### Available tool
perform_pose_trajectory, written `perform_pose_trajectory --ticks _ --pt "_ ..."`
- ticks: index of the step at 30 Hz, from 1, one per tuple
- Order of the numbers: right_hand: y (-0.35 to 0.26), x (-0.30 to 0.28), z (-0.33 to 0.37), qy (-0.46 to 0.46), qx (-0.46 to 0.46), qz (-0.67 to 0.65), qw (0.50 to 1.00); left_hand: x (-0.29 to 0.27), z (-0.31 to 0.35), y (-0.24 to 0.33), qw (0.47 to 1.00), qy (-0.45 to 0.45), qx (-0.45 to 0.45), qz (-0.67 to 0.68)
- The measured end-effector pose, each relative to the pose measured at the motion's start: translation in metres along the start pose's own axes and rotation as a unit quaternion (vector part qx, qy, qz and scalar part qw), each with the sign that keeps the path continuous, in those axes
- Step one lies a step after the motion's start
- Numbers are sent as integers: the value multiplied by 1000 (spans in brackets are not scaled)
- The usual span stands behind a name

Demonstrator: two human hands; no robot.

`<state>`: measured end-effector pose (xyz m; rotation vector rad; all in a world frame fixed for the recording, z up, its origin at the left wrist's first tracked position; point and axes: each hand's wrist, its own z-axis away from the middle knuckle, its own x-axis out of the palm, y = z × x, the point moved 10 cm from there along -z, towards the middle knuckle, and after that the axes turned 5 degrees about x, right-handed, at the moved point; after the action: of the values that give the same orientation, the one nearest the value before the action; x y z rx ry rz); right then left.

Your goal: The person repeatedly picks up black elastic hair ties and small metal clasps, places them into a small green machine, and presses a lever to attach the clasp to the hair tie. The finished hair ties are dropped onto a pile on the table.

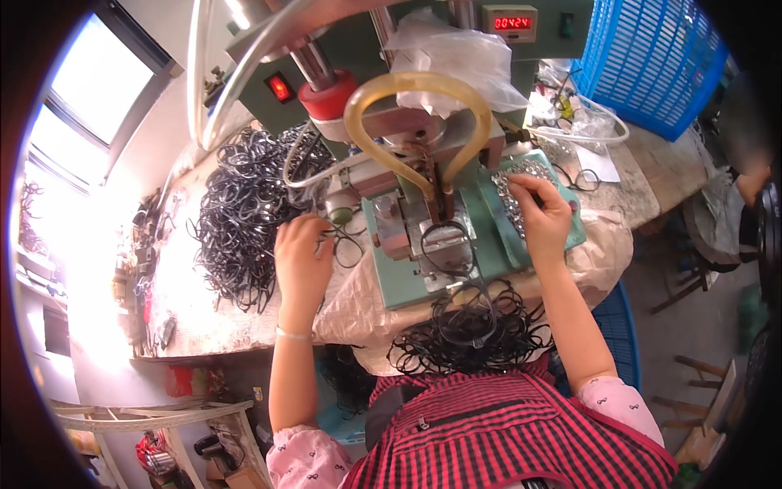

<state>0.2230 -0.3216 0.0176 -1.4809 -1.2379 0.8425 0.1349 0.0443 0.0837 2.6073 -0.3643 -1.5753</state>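
My left hand [303,254] has its fingers curled round the end of a thin black loop band [349,249], left of the machine. Beside it lies a large heap of black loop bands [244,204]. At the right, my right hand [544,213] is closed in a pinch over small shiny metal pieces [513,196] on a green tray [498,232]. What its fingertips hold, if anything, is too small to make out. Between my hands, another black loop [447,269] hangs at the metal fixture [444,236] of a green press [391,281], and neither hand touches it.
A thick yellowish tube [415,79] arches over the fixture. More black loops [481,330] lie at the table's front edge against my apron. A blue plastic basket [652,65] stands at the back right. At the far right a person's hand [751,186] shows.
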Motion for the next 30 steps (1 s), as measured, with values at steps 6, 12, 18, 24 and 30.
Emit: perform_pose_trajectory --ticks 6,12,18,24,30 --pt "-18 -59 20 19 -23 206 978 89 13 -52 991 -62 86 -82" --pt "-30 -91 42 -12 10 216 976 1 12 -45 989 142 33 36" --pt "-99 54 28 -170 -208 142 953 18 30 -92 900 176 -229 326" --pt "-78 66 35 -125 -97 34 987 73 83 -42 722 179 -318 588" --pt "-73 74 36 -181 -2 -28 983 -51 10 55 712 229 -28 663"
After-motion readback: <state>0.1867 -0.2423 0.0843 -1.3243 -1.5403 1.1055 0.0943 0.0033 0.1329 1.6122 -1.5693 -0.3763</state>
